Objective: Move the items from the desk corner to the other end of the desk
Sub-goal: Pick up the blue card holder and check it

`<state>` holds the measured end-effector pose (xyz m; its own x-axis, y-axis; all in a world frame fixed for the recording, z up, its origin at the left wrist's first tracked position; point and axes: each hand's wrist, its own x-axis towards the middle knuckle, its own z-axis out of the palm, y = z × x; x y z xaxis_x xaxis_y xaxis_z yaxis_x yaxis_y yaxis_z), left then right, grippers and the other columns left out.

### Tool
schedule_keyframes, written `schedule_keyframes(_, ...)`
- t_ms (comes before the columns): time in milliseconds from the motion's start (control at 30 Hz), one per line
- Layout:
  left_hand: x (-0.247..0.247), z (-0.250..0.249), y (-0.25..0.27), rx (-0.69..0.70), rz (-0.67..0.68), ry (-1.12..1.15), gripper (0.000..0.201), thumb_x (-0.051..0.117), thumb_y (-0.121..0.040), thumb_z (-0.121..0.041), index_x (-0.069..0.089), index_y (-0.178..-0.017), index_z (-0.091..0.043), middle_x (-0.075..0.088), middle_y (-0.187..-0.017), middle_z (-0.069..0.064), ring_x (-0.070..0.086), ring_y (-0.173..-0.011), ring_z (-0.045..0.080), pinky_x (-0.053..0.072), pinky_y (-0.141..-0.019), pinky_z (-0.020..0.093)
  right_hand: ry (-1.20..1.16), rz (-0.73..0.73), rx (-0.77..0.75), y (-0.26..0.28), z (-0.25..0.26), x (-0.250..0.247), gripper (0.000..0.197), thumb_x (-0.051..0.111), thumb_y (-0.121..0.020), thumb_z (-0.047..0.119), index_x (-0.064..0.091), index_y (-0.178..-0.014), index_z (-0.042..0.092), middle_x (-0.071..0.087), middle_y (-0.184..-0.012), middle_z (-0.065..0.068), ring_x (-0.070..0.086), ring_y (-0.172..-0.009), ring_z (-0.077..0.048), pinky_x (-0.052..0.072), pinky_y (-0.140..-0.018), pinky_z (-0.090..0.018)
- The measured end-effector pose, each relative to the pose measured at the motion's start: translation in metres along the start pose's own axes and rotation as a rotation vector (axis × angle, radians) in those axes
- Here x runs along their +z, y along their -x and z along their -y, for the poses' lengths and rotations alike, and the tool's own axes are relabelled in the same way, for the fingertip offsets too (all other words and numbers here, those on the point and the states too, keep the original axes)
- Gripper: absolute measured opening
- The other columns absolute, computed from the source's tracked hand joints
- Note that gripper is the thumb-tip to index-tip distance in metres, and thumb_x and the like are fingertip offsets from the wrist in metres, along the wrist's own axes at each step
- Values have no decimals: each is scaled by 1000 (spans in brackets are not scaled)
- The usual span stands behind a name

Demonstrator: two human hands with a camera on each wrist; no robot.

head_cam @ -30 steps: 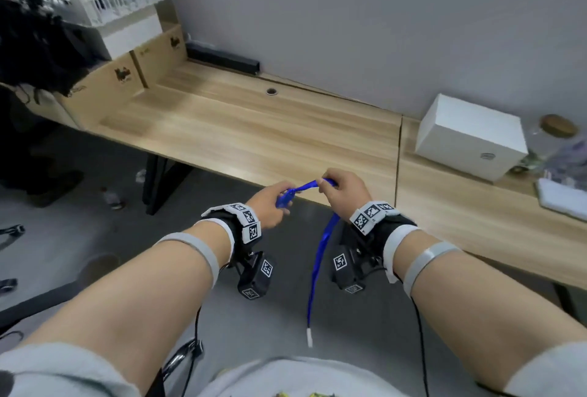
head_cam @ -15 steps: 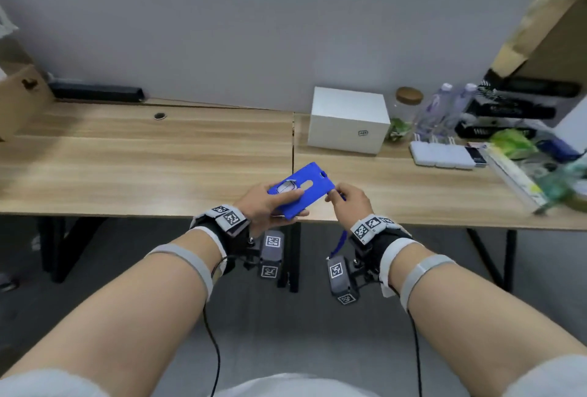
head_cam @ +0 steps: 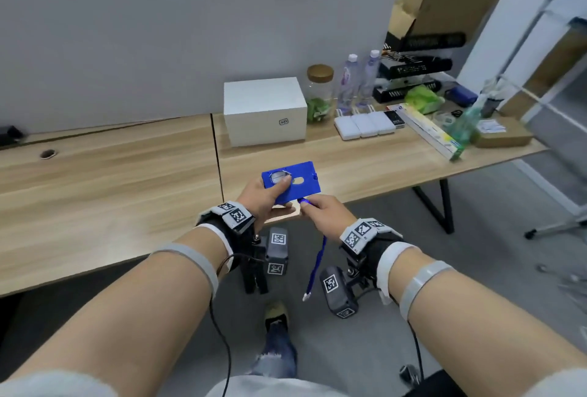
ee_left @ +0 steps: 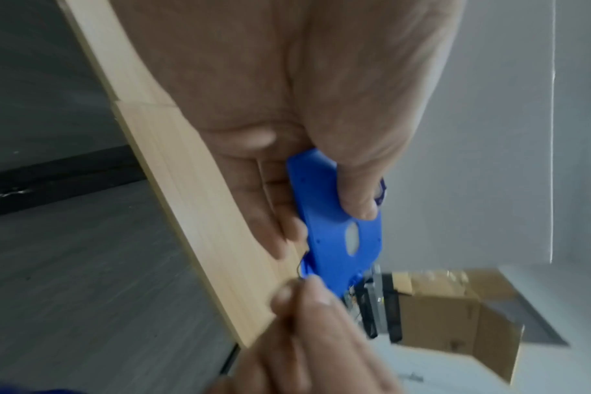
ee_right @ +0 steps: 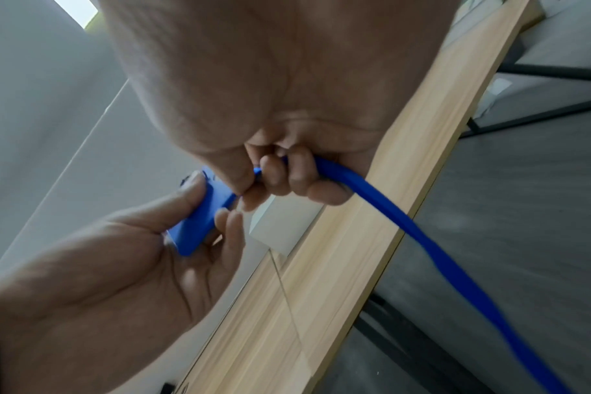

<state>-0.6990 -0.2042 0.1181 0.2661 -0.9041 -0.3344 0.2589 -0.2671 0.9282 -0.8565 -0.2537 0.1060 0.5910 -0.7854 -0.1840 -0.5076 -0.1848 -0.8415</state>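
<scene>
Carrying is judged to be the step in hand: a blue card holder is held level above the front edge of the worktop, clear of the surface. It is clamped by the left hand, thumb on the top face over a cut-out window and fingers curled beneath, probably so the flat case stays steady. The blue lanyard is pinched by the right hand close to where it joins the holder, the fingers being curled round the strap in the right wrist view; the loose tail hangs below the worktop edge toward the floor (likely gathered this way so it does not drag or snag). At the far end of the worktop a crowd of things is seen: a white box, closed, contents hidden; a glass jar with a cork-coloured lid, something green inside; two clear bottles just beside it; flat white packs in a row. Which end is the destination cannot be told with certainty.
</scene>
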Motion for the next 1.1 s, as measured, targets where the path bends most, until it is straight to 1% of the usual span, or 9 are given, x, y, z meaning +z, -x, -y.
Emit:
schedule_keyframes(133,20,1,-49,62,63,-330,6,63,-95,-18,66,-100,-17,68,-91,12,61,-66,20,60,-72,38,80,-126,21,-23,-12,-51,27,54,-96,25,60,-70,19,43,-56,8,40,-52,-9,32,-55,-27)
schedule_keyframes(233,39,-8,-89,147,280,-624,11,64,-93,-12,67,-102,-19,67,-83,4,59,-69,15,54,-65,27,175,-259,19,-54,-12,-99,27,56,-95,26,62,-71,17,46,-57,5,43,-56,-14,34,-59,-29)
schedule_keyframes(300,48,-22,-116,99,388,-587,19,65,-93,-13,68,-112,-14,69,-90,2,63,-78,13,55,-66,23,208,-333,54,-75,-17,-129,27,55,-95,28,65,-76,13,47,-57,5,43,-55,-14,35,-58,-29)
schedule_keyframes(433,63,-59,-160,-123,488,8,23,65,-93,-18,67,-115,-14,71,-96,4,63,-80,18,54,-75,31,92,-359,156,-105,-33,-166,37,51,-96,40,69,-75,15,38,-58,2,39,-52,-15,45,-53,-28)
schedule_keyframes(533,80,-73,-195,-128,380,243,11,65,-92,-19,67,-104,-16,70,-88,2,61,-75,18,56,-76,34,100,-327,172,-119,-39,-165,37,45,-100,34,67,-74,18,36,-58,2,36,-50,-14,34,-55,-27)
schedule_keyframes(633,95,-63,-230,-61,177,163,20,68,-91,-20,65,-110,-14,68,-97,4,64,-88,18,58,-71,30,194,-216,166,-131,-34,-153,32,46,-100,27,67,-78,20,40,-58,5,39,-52,-10,33,-57,-26)
schedule_keyframes(767,101,-49,-252,124,111,-287,10,67,-91,-15,66,-101,-13,68,-93,11,64,-88,25,59,-74,40,314,-154,138,-152,-17,-160,27,48,-97,20,64,-76,17,43,-56,5,41,-52,-6,29,-52,-21)
schedule_keyframes(900,109,-63,-263,255,409,-732,13,65,-93,-21,71,-103,-15,71,-83,11,63,-67,16,53,-69,32,404,-286,159,-176,-20,-202,29,48,-95,21,61,-69,18,53,-64,4,50,-65,-18,35,-58,-29)
schedule_keyframes(1100,112,-87,-284,1,605,-452,24,67,-92,-14,68,-115,-7,72,-98,8,68,-82,15,57,-67,22,220,-413,137,-194,-55,-238,28,61,-93,25,68,-78,2,53,-60,-2,44,-55,-12,35,-55,-19)
